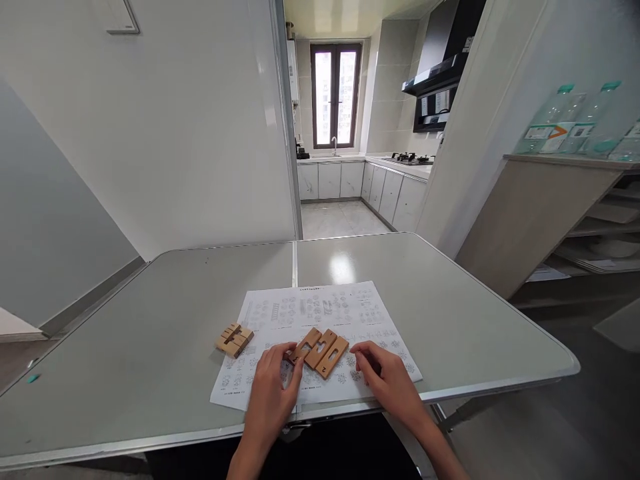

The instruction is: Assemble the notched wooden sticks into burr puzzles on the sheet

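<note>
**Two hands at a row of three wooden slats on a printed sheet**

The fingers [287, 353] of your left hand [273, 390] stretch forward. Their tips meet the near end of the leftmost slat [305, 344], and the thumb lies alongside. The contact is too small to tell whether they pinch that end or only press on it. The fingers [363, 357] of your right hand [387, 380] are loosely curled and hold nothing. Their tips rest on the paper just beside the rightmost slat [334, 358], and it is unclear whether they touch it.

The three slats [320, 350] lie flat, side by side and touching, with their far ends angled to the right. Each has a slot cut in it. They sit on an instruction sheet [320, 308], close to the near edge of the table [150, 333] and about midway along it.

To handle them well, it seems best to keep the slats flat and move one at a time with light pressure. Steady the neighbouring slats with your right hand so the row does not skid on the smooth paper. The sheet runs close to the near edge, so a slat pushed toward you could slip off.

Both forearms come in over the near edge and converge on the row, palms down and wrists low. The left hand points nearly straight ahead, and the right angles inward from the right.

A smaller cluster of wooden pieces [234, 339] sits at the sheet's left edge, well apart from your left hand. The table is grey, with a seam down its middle.
</note>
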`<move>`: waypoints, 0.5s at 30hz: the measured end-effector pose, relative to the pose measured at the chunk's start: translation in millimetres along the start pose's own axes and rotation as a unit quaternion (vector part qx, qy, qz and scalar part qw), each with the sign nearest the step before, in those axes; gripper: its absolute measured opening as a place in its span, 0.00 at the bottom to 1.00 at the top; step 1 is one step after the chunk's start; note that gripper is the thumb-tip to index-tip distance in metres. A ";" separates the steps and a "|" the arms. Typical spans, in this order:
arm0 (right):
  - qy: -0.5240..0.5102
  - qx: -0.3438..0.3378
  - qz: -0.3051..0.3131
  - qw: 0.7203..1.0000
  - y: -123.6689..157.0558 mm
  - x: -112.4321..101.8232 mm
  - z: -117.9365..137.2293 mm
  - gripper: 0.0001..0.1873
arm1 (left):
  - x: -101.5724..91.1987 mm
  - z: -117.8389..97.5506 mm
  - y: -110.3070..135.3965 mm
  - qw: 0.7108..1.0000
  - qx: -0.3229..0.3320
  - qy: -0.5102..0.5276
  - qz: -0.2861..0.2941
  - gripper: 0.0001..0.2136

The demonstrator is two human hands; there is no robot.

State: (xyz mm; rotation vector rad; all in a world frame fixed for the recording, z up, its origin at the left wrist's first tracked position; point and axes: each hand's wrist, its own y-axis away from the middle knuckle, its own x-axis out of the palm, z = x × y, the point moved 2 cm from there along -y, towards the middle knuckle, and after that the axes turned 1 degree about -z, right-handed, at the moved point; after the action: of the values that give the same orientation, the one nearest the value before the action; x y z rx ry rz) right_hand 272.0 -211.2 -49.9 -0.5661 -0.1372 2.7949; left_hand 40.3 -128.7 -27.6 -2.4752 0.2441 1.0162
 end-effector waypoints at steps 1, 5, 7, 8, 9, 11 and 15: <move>0.000 0.000 0.000 1.000 -0.1 -0.1 -0.2 0.17 | -0.2 -0.3 0.2 1.000 0.001 -0.001 -0.001 0.14; 0.005 0.004 0.000 1.000 -0.8 -0.2 -1.8 0.17 | -1.3 -2.3 0.4 1.000 0.009 -0.004 -0.003 0.13; 0.002 0.005 0.001 1.000 -1.0 0.0 -2.2 0.17 | -1.6 -2.8 0.1 1.000 0.011 -0.006 -0.002 0.12; 0.001 0.003 0.002 1.000 -1.0 0.1 -2.1 0.17 | -1.7 -2.8 -0.1 1.000 0.010 -0.006 -0.001 0.12; 0.001 0.002 0.002 1.000 -1.0 0.1 -1.8 0.17 | -1.7 -2.7 -0.1 1.000 0.008 -0.006 0.001 0.12; 0.003 0.000 0.001 1.000 -0.9 -0.1 -1.0 0.17 | -1.5 -2.1 0.1 1.000 0.004 -0.001 0.008 0.12; 0.003 0.001 -0.002 1.000 -0.5 -0.8 0.9 0.17 | -1.8 -1.2 1.4 1.000 0.001 0.005 0.014 0.13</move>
State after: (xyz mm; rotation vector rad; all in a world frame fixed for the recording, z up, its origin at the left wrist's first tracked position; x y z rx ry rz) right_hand 272.6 -211.0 -48.7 -0.5726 -0.1349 2.7892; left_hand 39.4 -130.5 -26.0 -2.4818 0.2836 1.0133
